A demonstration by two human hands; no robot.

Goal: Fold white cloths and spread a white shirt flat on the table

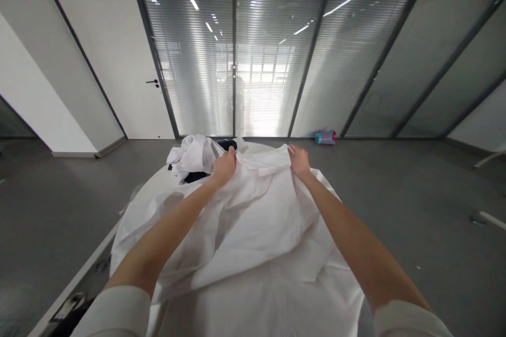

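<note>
A white shirt [261, 221] lies spread and wrinkled over the table, its lower part reaching toward me. What looks like its collar edge is stretched between my two hands at the far end. My left hand [224, 167] pinches the left end of that edge, fingers closed on the cloth. At the right end, my right hand [299, 162] grips the same edge between thumb and fingers. Just left of my left hand sits a crumpled heap of white cloth [196, 154], with dark cloth [195, 177] showing beneath it.
The white table [155, 184] has a rounded far edge. Beyond it stand a glass partition with blinds [269, 63] and a white door [148, 110]. A blue and red object [326, 138] lies on the grey floor [395, 184] by the glass.
</note>
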